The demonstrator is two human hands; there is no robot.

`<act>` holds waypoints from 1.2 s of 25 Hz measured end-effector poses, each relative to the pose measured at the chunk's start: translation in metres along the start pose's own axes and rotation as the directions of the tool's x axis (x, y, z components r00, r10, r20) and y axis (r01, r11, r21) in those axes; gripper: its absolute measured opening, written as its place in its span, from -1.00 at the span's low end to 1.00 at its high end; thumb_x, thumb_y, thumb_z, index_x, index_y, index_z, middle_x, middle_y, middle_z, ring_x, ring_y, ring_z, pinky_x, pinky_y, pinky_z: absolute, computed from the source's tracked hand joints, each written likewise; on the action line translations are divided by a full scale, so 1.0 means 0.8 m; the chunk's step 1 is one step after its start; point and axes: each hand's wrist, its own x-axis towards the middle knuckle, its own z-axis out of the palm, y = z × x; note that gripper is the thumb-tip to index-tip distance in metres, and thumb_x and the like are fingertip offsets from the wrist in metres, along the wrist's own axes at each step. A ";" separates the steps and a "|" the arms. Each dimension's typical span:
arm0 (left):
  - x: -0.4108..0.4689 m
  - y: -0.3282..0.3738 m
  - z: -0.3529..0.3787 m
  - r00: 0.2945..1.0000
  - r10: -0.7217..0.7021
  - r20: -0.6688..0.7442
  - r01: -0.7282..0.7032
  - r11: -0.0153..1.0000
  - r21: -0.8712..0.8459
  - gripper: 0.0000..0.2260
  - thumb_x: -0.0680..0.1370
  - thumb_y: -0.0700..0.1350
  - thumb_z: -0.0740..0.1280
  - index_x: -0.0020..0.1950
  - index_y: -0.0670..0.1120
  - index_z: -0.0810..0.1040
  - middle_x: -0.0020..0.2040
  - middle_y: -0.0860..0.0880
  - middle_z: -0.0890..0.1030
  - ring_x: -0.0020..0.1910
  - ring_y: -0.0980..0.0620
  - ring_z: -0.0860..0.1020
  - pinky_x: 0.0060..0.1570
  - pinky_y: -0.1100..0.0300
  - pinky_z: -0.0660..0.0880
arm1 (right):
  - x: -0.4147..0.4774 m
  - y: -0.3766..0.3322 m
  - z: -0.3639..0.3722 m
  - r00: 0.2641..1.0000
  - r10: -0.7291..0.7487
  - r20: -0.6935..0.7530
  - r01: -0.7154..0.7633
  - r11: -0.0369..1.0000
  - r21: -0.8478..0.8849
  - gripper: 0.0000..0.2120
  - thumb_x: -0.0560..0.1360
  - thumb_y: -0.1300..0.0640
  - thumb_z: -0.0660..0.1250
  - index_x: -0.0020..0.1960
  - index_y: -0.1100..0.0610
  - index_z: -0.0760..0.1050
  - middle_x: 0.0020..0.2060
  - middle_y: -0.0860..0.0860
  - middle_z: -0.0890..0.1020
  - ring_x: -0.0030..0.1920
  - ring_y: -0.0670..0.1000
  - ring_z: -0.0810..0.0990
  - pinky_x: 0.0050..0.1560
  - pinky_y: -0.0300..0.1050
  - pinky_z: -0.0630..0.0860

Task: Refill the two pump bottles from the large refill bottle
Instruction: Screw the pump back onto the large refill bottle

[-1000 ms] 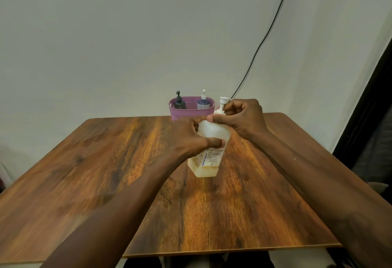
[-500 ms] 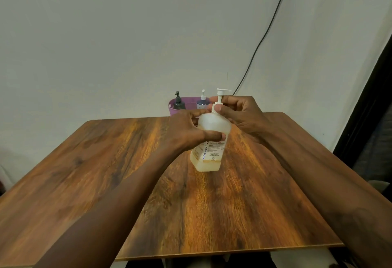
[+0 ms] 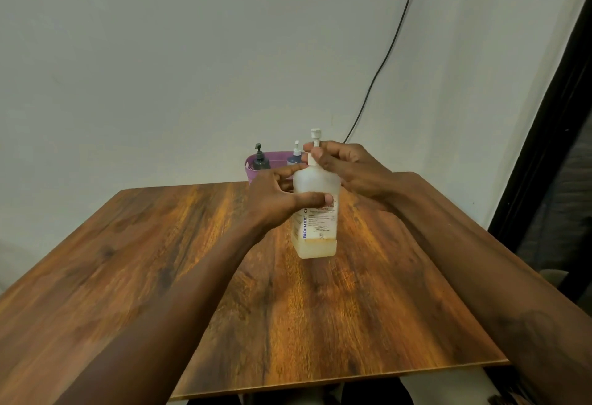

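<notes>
A large translucent white refill bottle (image 3: 315,231) with a printed label and a little yellowish liquid at its bottom stands upright on the wooden table (image 3: 160,276). My left hand (image 3: 275,196) wraps around its upper body. My right hand (image 3: 346,171) pinches the collar of its white pump top (image 3: 315,137). Behind it, a dark pump bottle (image 3: 260,158) and a blue pump bottle (image 3: 294,156) with a white pump stand inside a purple basket (image 3: 251,171) at the table's far edge.
A black cable (image 3: 384,58) runs down the pale wall behind the table. A dark door frame or curtain (image 3: 551,135) borders the right side. The table's near edge sits just above my lap.
The refill bottle has been set more upright and its pump head has turned to face me. My right fingers have shifted on the pump collar; my left hand keeps its hold.
</notes>
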 end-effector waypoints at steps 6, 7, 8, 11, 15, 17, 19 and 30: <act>-0.002 0.010 0.009 0.998 0.040 0.043 -0.042 0.998 0.038 -0.26 0.17 0.20 0.65 0.30 0.01 0.63 0.07 0.06 0.73 -0.03 0.09 0.72 -0.07 0.02 0.70 | -0.012 0.009 -0.012 0.979 0.016 -0.202 0.004 0.995 0.099 -0.64 0.32 0.05 0.63 0.06 0.13 0.66 -0.07 0.04 0.77 0.00 0.07 0.76 -0.07 -0.12 0.69; -0.001 0.010 0.012 0.997 0.066 0.031 -0.069 0.994 0.090 -0.29 0.18 0.21 0.65 0.28 0.02 0.65 0.06 0.07 0.73 -0.05 0.12 0.72 -0.10 0.05 0.70 | -0.011 0.010 -0.010 0.961 0.041 -0.274 -0.023 0.997 0.071 -0.62 0.25 0.05 0.68 -0.02 0.11 0.65 -0.12 0.02 0.76 -0.06 0.04 0.76 -0.12 -0.14 0.69; 0.000 0.010 0.015 0.996 0.089 0.017 -0.091 0.986 0.142 -0.33 0.20 0.22 0.65 0.25 0.03 0.66 0.04 0.08 0.73 -0.08 0.15 0.71 -0.12 0.09 0.70 | -0.008 0.010 -0.008 0.945 0.052 -0.322 -0.041 0.998 0.042 -0.61 0.20 0.03 0.72 -0.09 0.11 0.63 -0.18 0.01 0.74 -0.15 0.00 0.74 -0.16 -0.14 0.67; -0.001 0.010 0.026 0.990 0.134 -0.041 -0.121 0.962 0.244 -0.37 0.23 0.24 0.64 0.21 0.02 0.66 0.03 0.11 0.72 -0.11 0.21 0.69 -0.16 0.22 0.67 | -0.003 0.011 0.000 0.895 0.029 -0.445 -0.090 0.989 -0.115 -0.53 0.17 -0.14 0.72 -0.23 0.09 0.53 -0.34 -0.08 0.60 -0.35 -0.13 0.56 -0.31 -0.17 0.53; 0.003 0.013 0.029 0.994 0.097 -0.053 -0.083 0.972 0.218 -0.29 0.23 0.23 0.64 0.29 -0.02 0.62 0.10 0.11 0.70 0.01 0.16 0.69 -0.13 0.30 0.65 | 0.002 0.012 -0.001 0.942 0.014 -0.334 -0.080 0.980 -0.182 -0.60 0.40 -0.22 0.54 0.02 0.05 0.59 -0.15 -0.10 0.67 -0.14 -0.11 0.65 -0.14 -0.18 0.60; 0.006 0.014 0.024 0.995 0.096 -0.026 -0.090 0.982 0.166 -0.43 0.25 0.14 0.67 0.20 0.05 0.65 0.01 0.16 0.71 -0.06 0.21 0.70 -0.12 0.21 0.68 | -0.001 0.012 -0.011 0.992 0.083 -0.100 -0.067 0.987 0.148 -0.73 0.59 -0.03 0.40 0.24 0.05 0.59 0.12 -0.03 0.71 0.14 0.01 0.70 0.14 -0.04 0.66; 0.005 0.016 0.021 0.995 0.097 0.000 -0.096 0.987 0.128 -0.43 0.24 0.10 0.68 0.21 0.05 0.65 0.00 0.15 0.71 -0.07 0.21 0.70 -0.09 0.15 0.69 | -0.005 0.015 -0.022 0.997 0.074 -0.009 -0.070 0.962 0.263 -0.73 0.63 0.11 0.35 0.31 0.13 0.59 0.19 0.04 0.70 0.22 0.07 0.68 0.19 0.01 0.65; 0.020 -0.004 0.021 0.988 0.031 0.149 -0.038 0.998 0.045 -0.27 0.31 0.06 0.65 0.43 -0.07 0.52 0.15 0.03 0.71 0.01 0.13 0.71 -0.05 0.18 0.67 | 0.003 0.018 -0.010 0.970 0.028 -0.242 -0.001 0.993 0.114 -0.60 0.47 0.01 0.55 0.25 0.11 0.62 0.04 0.00 0.75 0.04 -0.03 0.75 0.09 -0.02 0.69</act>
